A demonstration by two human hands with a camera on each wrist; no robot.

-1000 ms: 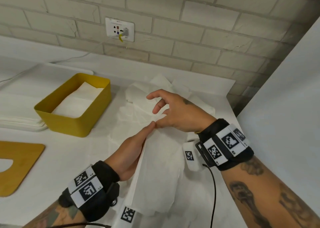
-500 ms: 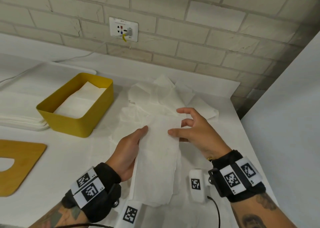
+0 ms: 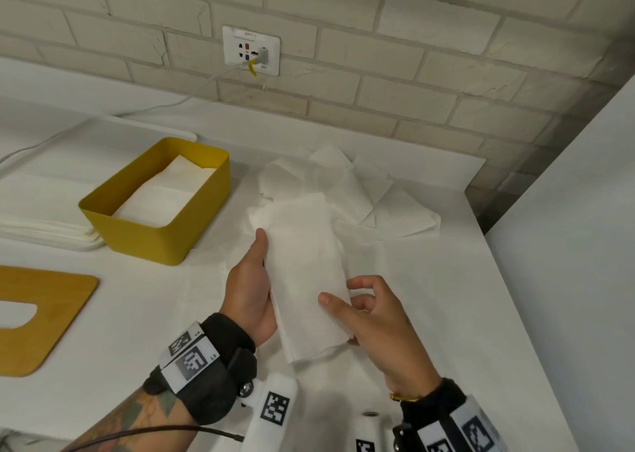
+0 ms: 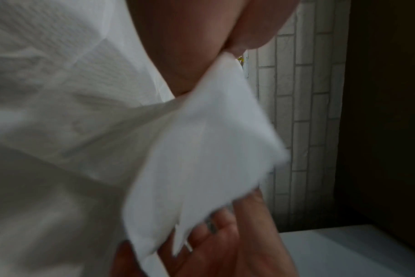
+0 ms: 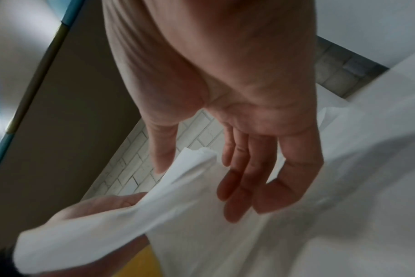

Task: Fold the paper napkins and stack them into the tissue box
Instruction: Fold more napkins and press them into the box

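Nearest, the right hand (image 3: 381,328) pinched the near end of a folded napkin (image 3: 305,276), thumb on top and fingers curled beneath. The left hand (image 3: 249,286) clasped the strip's left edge, thumb pressed along it, and the napkin was held off the table (image 3: 113,331). Just beyond the grip lay a heap of loose napkins (image 3: 360,190). Farther left of it stood the yellow box (image 3: 165,235), with folded napkins (image 3: 161,197) inside.
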